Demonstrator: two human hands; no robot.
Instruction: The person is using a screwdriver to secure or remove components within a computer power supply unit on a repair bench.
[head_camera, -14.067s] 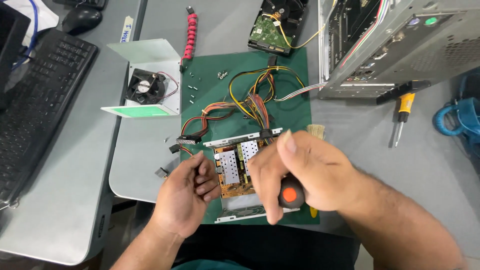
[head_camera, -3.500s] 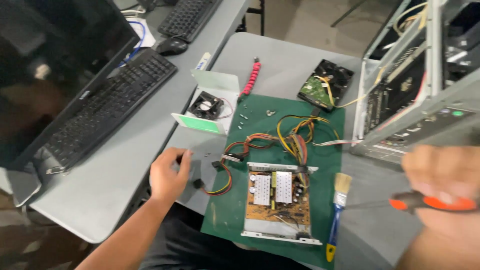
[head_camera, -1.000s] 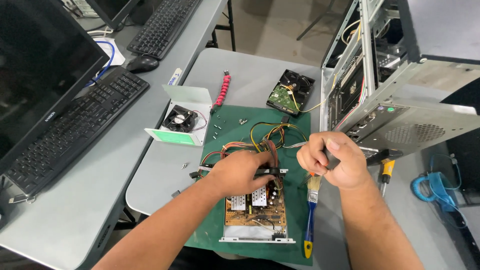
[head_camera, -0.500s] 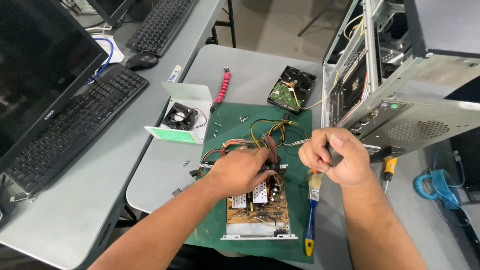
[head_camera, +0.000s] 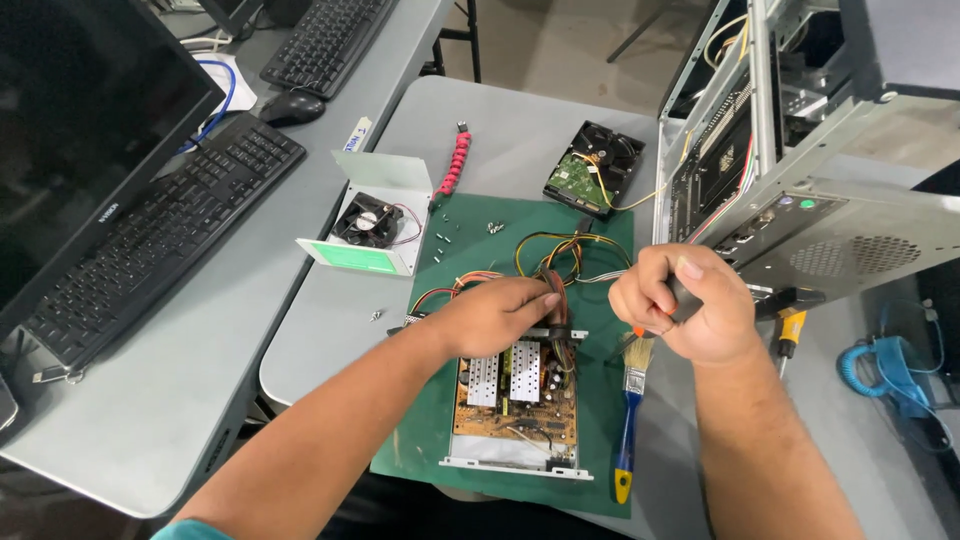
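Note:
An opened power supply (head_camera: 515, 400) with a brown circuit board and two silver heat sinks lies on a green mat (head_camera: 600, 440). My left hand (head_camera: 495, 315) rests on its far edge, fingers on the bundle of coloured wires (head_camera: 560, 262). My right hand (head_camera: 685, 315) is closed around a dark-handled tool with an orange part showing under the fist, just right of the unit. A brush with a blue handle (head_camera: 627, 425) lies on the mat below that hand.
An open computer case (head_camera: 800, 150) stands at the right, a hard drive (head_camera: 593, 170) behind the mat. A fan in a white box (head_camera: 367, 222), loose screws (head_camera: 445, 236), a red-handled tool (head_camera: 452, 165), a yellow screwdriver (head_camera: 790, 330), a keyboard (head_camera: 150, 250) and a monitor (head_camera: 80, 120) lie around.
Seconds ago my left hand was on the table left of the mat and my right hand far right with the tool. Both have come in to the power supply and now hold nearly still.

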